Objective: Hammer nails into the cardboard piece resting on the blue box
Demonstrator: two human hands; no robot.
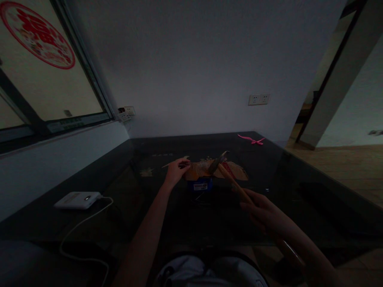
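My right hand (257, 207) is closed around the wooden handle of a hammer (235, 184). The hammer's dark metal head lies over a piece of brown cardboard (197, 169), tilted up to the right. Beneath the cardboard is a blue box (203, 185) with a pale label on its front. At the cardboard's left edge, my left hand (178, 169) has its fingers curled in a pinch. What sits between those fingertips is too small and dark to make out. A red patch shows on the cardboard's right part, beside the hammer head.
The dark glossy table (143, 223) reaches back to the wall. A white power bank (78, 200) with a white cable (86, 219) lies at left. A pink ribbon-like thing (253, 140) rests at the far right. A flat dark object (332, 205) lies on the right side.
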